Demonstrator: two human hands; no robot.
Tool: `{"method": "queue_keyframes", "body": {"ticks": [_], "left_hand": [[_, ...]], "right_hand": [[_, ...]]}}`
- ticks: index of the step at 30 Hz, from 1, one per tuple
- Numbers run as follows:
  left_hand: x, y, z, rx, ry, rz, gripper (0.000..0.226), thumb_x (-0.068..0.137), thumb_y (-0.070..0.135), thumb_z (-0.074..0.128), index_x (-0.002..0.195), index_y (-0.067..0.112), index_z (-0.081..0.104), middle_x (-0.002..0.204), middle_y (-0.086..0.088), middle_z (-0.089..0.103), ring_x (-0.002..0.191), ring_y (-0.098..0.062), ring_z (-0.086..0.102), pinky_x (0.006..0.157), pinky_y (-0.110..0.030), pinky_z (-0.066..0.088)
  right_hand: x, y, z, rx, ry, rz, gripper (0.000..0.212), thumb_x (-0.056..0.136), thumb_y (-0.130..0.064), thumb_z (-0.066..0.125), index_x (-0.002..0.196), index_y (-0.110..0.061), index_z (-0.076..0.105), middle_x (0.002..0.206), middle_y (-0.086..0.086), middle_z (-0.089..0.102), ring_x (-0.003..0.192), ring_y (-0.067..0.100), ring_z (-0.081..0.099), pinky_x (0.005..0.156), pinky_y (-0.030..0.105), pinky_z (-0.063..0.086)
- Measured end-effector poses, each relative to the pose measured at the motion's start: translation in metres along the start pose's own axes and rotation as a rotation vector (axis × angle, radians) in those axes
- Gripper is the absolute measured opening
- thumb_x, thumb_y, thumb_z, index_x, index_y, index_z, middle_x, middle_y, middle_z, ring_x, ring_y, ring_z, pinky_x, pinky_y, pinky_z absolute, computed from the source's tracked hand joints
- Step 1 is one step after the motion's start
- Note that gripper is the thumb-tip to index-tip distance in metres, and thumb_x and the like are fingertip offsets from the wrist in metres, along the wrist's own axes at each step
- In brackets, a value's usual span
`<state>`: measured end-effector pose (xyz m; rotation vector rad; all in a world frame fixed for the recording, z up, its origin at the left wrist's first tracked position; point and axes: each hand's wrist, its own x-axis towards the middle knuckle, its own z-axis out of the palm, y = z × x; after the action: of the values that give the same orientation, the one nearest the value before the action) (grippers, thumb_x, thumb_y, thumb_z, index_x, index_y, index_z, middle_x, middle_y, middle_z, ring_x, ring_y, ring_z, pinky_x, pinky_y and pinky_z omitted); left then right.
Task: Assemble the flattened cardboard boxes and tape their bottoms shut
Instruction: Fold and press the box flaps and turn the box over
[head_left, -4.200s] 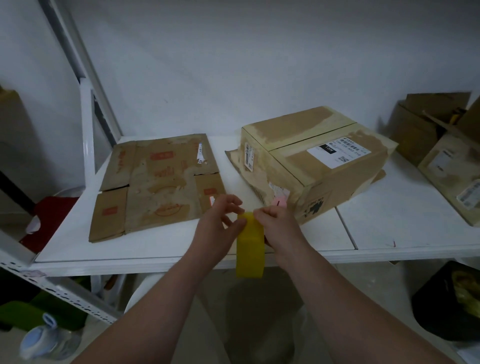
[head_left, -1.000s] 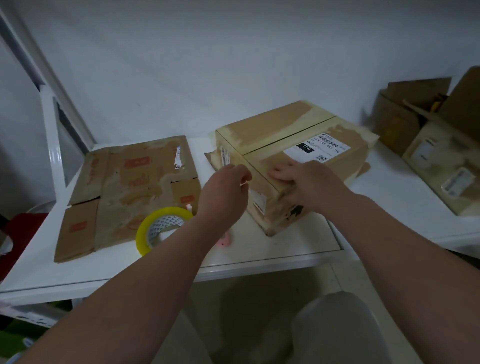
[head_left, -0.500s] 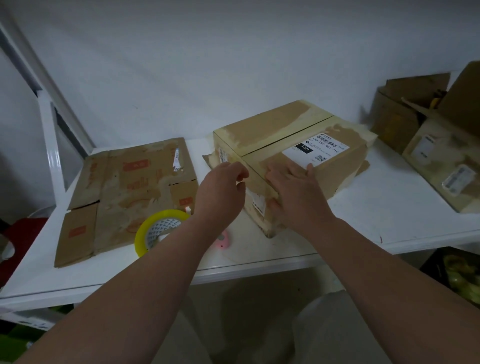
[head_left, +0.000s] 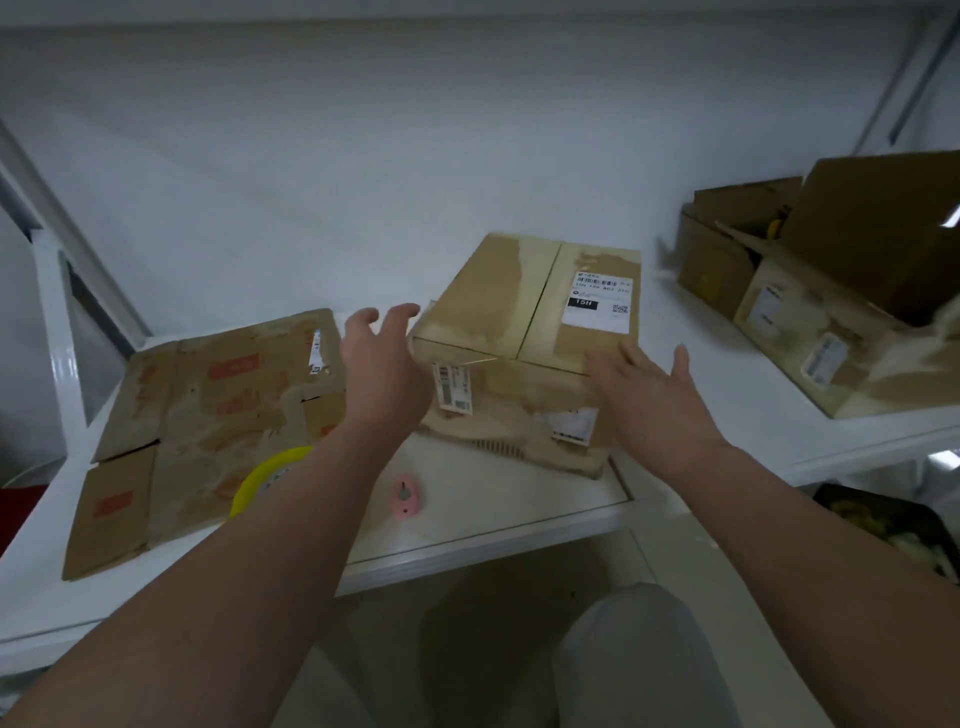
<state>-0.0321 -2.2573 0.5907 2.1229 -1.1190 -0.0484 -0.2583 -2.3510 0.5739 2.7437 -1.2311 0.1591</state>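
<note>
Head view shows both hands spread open and empty, the left hand (head_left: 382, 371) at the near-left corner of the assembled box (head_left: 524, 338) and the right hand (head_left: 647, 395) at its near-right edge, seemingly about to grip it. The box sits mid-shelf (head_left: 493, 509), flaps closed, worn, with shipping labels. Taping looks finished, so the next move is probably setting it aside and taking the flattened box (head_left: 208, 415) beside the yellow tape roll (head_left: 260, 475).
</note>
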Motion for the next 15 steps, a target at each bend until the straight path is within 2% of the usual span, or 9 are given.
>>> {"method": "queue_keyframes", "body": {"ticks": [1,3,4,5,6,8,10,12,15], "left_hand": [[0.004,-0.002,0.000,-0.016,-0.096,-0.053,0.068,0.085,-0.006,0.047,0.145,0.024,0.035,0.147,-0.014,0.030,0.129,-0.031,0.038,0.090,-0.030,0.039],[0.009,-0.006,0.001,-0.092,-0.267,-0.124,0.074,0.088,-0.007,0.042,0.151,0.027,0.021,0.147,-0.013,0.036,0.115,-0.033,0.052,0.067,-0.029,0.047],[0.011,-0.008,0.002,-0.129,-0.311,-0.155,0.075,0.089,-0.007,0.039,0.152,0.029,0.017,0.148,-0.011,0.037,0.111,-0.031,0.054,0.057,-0.025,0.043],[0.013,-0.011,0.003,-0.160,-0.330,-0.177,0.076,0.090,-0.008,0.037,0.152,0.029,0.015,0.149,-0.008,0.036,0.112,-0.029,0.054,0.053,-0.023,0.040],[0.015,-0.011,0.003,-0.190,-0.343,-0.191,0.076,0.090,-0.008,0.036,0.152,0.029,0.015,0.151,-0.007,0.036,0.115,-0.027,0.053,0.054,-0.023,0.040],[0.019,-0.011,0.003,-0.256,-0.392,-0.214,0.074,0.091,-0.009,0.037,0.152,0.027,0.016,0.151,-0.007,0.036,0.124,-0.025,0.048,0.067,-0.024,0.045],[0.022,-0.009,0.005,-0.294,-0.437,-0.221,0.069,0.091,-0.008,0.041,0.151,0.022,0.024,0.147,-0.008,0.042,0.124,-0.025,0.048,0.077,-0.027,0.044],[0.026,-0.010,0.009,-0.293,-0.449,-0.228,0.065,0.090,-0.008,0.041,0.149,0.017,0.030,0.140,-0.009,0.050,0.115,-0.022,0.052,0.076,-0.026,0.042],[0.027,-0.018,0.017,-0.403,-0.494,-0.273,0.058,0.088,-0.012,0.040,0.143,0.009,0.041,0.121,-0.008,0.060,0.097,-0.016,0.056,0.072,-0.022,0.044]], "right_hand": [[-0.001,0.001,-0.003,-0.018,0.008,0.027,0.059,0.086,0.003,0.047,0.138,-0.018,0.027,0.142,0.001,0.041,0.142,0.019,0.012,0.111,0.062,0.004],[0.000,-0.001,-0.007,-0.074,-0.004,0.076,0.051,0.083,0.003,0.048,0.128,-0.016,0.033,0.133,0.002,0.047,0.140,0.021,0.015,0.111,0.063,0.003],[0.001,-0.005,-0.009,-0.103,-0.022,0.095,0.048,0.083,0.002,0.049,0.125,-0.015,0.035,0.129,0.003,0.048,0.140,0.022,0.016,0.110,0.064,0.003],[0.003,-0.008,-0.010,-0.133,-0.032,0.107,0.045,0.083,0.001,0.050,0.124,-0.014,0.036,0.127,0.003,0.049,0.139,0.023,0.018,0.110,0.065,0.004],[0.005,-0.012,-0.012,-0.156,-0.037,0.119,0.044,0.083,-0.001,0.051,0.123,-0.014,0.038,0.125,0.004,0.050,0.139,0.025,0.019,0.110,0.065,0.004],[0.008,-0.019,-0.012,-0.160,-0.040,0.137,0.045,0.082,-0.006,0.055,0.124,-0.015,0.040,0.125,0.003,0.051,0.137,0.027,0.023,0.111,0.063,0.004],[0.012,-0.027,-0.008,-0.149,-0.015,0.121,0.046,0.082,-0.014,0.057,0.125,-0.017,0.041,0.125,0.002,0.049,0.130,0.028,0.032,0.111,0.060,0.008],[0.018,-0.034,-0.003,-0.132,0.036,0.075,0.043,0.081,-0.021,0.058,0.121,-0.019,0.043,0.120,0.001,0.051,0.118,0.026,0.042,0.109,0.051,0.020],[0.029,-0.045,0.003,-0.055,0.135,0.019,0.041,0.081,-0.014,0.055,0.120,-0.019,0.046,0.114,0.000,0.054,0.107,0.024,0.048,0.100,0.040,0.032]]}}
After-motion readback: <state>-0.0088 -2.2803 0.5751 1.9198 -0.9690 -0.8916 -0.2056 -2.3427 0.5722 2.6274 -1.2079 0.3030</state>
